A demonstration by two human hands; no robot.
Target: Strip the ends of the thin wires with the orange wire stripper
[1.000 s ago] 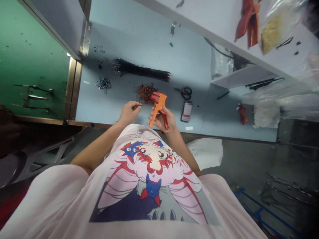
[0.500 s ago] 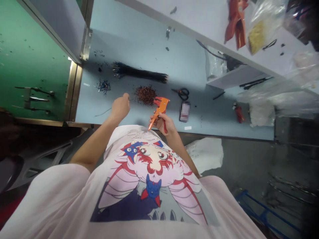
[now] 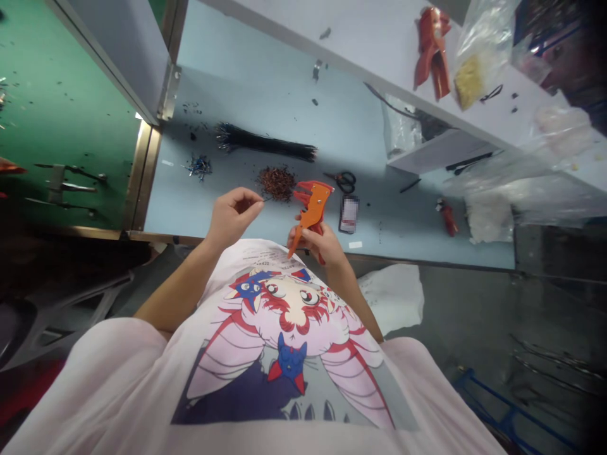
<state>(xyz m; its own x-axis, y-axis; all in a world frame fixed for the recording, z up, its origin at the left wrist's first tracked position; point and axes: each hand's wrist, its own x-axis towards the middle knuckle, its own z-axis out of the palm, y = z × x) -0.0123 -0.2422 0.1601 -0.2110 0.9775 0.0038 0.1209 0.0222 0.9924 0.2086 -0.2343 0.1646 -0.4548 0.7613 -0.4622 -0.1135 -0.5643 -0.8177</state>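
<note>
My left hand is closed in a pinch, with the short dark end of a thin wire poking out past its fingertips. My right hand grips an orange wire stripper, whose red jaws point up and to the left, a little apart from the left fingertips. Between and beyond the hands lies a heap of small brown-copper bits. Behind that heap stretches a long bundle of black wires with bare ends. A small pile of blue and silvery pieces is further left.
Black-handled scissors and a phone lie right of the stripper. A red-handled tool and plastic bags are at the far right. Another red tool rests on the raised shelf. A metal-edged green surface adjoins at left.
My left hand has turned and moved slightly down and to the right, and its wire end now points toward the stripper. The stripper has shifted slightly right and lower in my right hand.
</note>
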